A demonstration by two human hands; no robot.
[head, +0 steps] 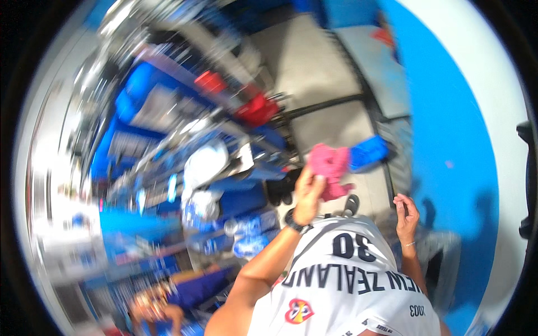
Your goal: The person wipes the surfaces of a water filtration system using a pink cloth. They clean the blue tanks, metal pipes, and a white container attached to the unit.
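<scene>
A crumpled pink cloth (330, 166) hangs from my left hand (309, 193), which grips its near edge in front of my waist. A dark watch or band circles that wrist. My right hand (407, 218) is lifted beside the blue wall, fingers loosely bent and apart, with nothing visible in them. Just beyond the cloth, a bright blue object (370, 153), perhaps a plastic container, appears to be on the tiled floor (332, 113). The cloth overlaps its left end in this view. A striped sandal (351, 205) shows below the cloth.
A blue wall (449, 168) runs along my right. Blurred on the left are blue shelves with packaged goods, a white round item (208, 159) and plastic-wrapped bottles (252, 245). Red items (256, 110) are farther ahead. Another person (155, 306) is at lower left.
</scene>
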